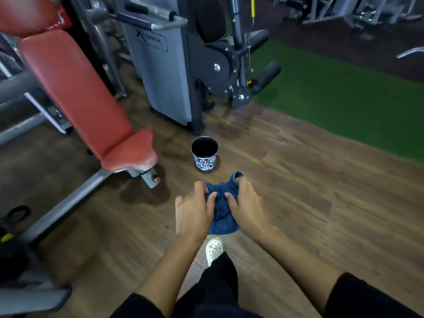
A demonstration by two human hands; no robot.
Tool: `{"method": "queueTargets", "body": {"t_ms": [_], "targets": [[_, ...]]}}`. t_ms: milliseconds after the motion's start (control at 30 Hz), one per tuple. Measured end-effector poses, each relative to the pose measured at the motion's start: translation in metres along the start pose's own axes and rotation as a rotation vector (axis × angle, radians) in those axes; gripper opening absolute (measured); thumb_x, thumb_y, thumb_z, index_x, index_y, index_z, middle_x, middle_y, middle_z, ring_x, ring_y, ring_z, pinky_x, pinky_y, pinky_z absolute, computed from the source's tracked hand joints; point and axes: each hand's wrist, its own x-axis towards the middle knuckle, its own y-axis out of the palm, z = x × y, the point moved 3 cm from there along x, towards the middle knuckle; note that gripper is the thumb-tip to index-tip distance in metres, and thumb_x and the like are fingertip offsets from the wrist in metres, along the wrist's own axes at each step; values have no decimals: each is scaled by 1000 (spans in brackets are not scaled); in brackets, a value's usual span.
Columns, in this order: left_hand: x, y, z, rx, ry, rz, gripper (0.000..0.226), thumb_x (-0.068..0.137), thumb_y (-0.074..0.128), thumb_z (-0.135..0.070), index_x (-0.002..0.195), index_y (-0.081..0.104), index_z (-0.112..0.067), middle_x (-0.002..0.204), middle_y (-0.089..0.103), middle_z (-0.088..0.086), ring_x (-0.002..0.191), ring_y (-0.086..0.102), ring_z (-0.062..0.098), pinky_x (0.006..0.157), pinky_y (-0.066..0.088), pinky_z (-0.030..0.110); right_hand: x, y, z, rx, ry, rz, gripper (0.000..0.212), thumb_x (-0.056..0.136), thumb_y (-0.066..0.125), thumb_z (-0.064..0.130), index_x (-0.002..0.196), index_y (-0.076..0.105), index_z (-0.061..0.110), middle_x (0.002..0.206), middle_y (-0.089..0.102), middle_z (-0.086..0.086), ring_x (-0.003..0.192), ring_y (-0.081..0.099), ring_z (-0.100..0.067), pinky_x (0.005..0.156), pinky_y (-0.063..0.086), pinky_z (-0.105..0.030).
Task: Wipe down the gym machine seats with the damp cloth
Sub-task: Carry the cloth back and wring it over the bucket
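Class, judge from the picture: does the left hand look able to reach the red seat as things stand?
Probably yes: the left hand, gripping the blue cloth with the right hand, has nothing between it and the red seat; the bucket stands aside.

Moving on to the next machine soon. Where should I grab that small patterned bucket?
Probably by the rim, from straight above. The patterned bucket stands upright on the wooden floor, mouth open upward, no handle showing, so pinch its near wall, thumb outside, fingers inside. Both the left hand and right hand grip the blue cloth; free the left hand first, it looks closer.
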Motion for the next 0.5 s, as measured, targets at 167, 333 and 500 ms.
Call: {"method": "queueTargets", "body": {"t_ms": [167,333,500], "targets": [[118,16,2,-21,-17,-8,20,95,50,-37,89,38,-21,75,62,-6,67,60,22,71,31,32,119,-13,15,-31,-15,47,33,97,48,31,123,37,14,124,50,-7,104,56,-30,82,46,-42],[238,27,-2,-31,-7,-45,20,95,51,-35,90,40,-19,77,63,-5,66,59,23,72,34,36,239,-29,29,-28,-32,34,36,97,47,32,127,36,15,129,47,-6,105,55,-30,80,45,-38],[321,50,-12,-36,-44,-85,20,95,51,-35,89,37,-21,78,61,-7,66,59,22,67,29,33,335,-37,21,-51,-63,41,38,96,49,34,126,35,15,126,50,-6,104,57,-31,82,48,-44]]}}
